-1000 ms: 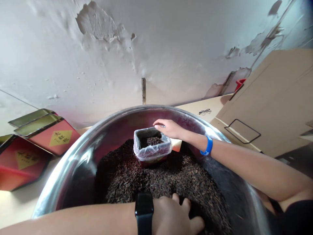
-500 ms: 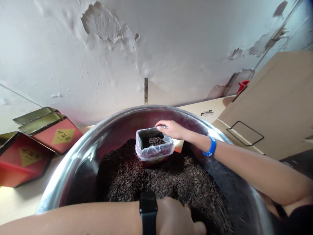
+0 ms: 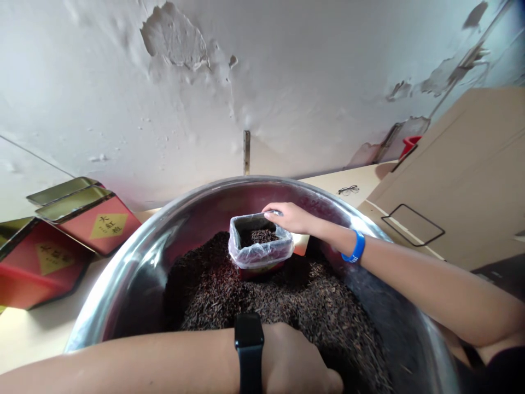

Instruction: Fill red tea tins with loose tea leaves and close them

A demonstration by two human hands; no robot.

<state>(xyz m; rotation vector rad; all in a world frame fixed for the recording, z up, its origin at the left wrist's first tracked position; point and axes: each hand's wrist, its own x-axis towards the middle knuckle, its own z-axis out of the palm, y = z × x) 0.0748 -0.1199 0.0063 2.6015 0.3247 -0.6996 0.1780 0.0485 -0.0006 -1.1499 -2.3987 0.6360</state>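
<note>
- The left hand [image 3: 293,358] is at the near side, back upward, above the dark dried leaves [image 3: 246,301]; its fingers are hidden beneath it, so I cannot tell whether they are spread or closed
- A black watch [image 3: 249,331] sits on the left wrist
- The right hand [image 3: 290,218] reaches in from the right, its fingers close together and bent over the far right corner of the lined tin [image 3: 260,256], pinching the rim
- A blue wristband [image 3: 356,246] circles the right wrist
- The lined tin stands upright on the leaves in the far middle of the metal basin [image 3: 139,262], a clear liner [image 3: 241,254] folded over its rim (some leaves lie inside it too)
- Just right of it, under the right wrist, is a small pale block, perhaps a box, partly hidden [image 3: 300,244]
- Left of the basin, a near red tin [image 3: 49,273] and a far red tin [image 3: 127,227] lean with yellow labels showing
- Glasses [image 3: 348,190] lie on the pale tabletop [image 3: 324,180] at the far right, near a large cardboard box [image 3: 463,186]
- The far wall [image 3: 307,82] is peeling
</note>
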